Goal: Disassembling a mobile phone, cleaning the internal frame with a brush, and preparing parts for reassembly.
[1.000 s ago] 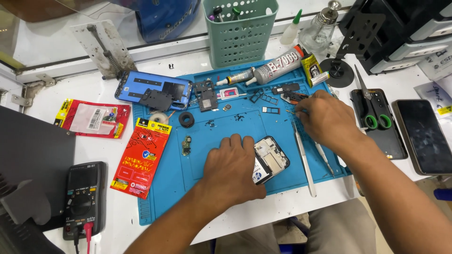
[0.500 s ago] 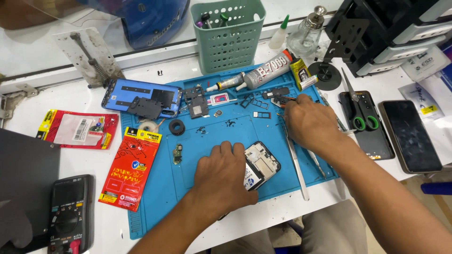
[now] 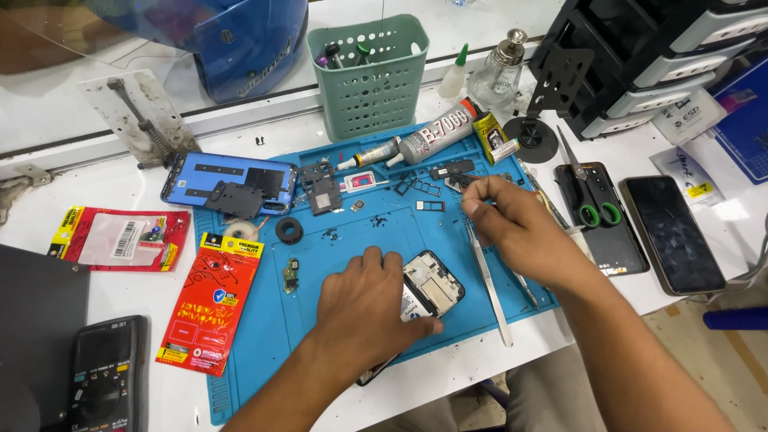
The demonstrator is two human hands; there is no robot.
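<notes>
The left hand (image 3: 364, 308) lies flat on an opened smartphone (image 3: 432, 286) on the blue repair mat (image 3: 352, 240), its grip wide and pressing rather than closed. The right hand (image 3: 520, 228) pinches a small dark part (image 3: 462, 182) narrowly between its fingertips. The part looks light, thin and fragile, best held by its edges.

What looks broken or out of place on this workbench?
The phone under the left hand lies opened, its insides bare. Its blue back cover sits apart at the mat's far left, and small loose parts are scattered between. Nothing looks spilled.
</notes>
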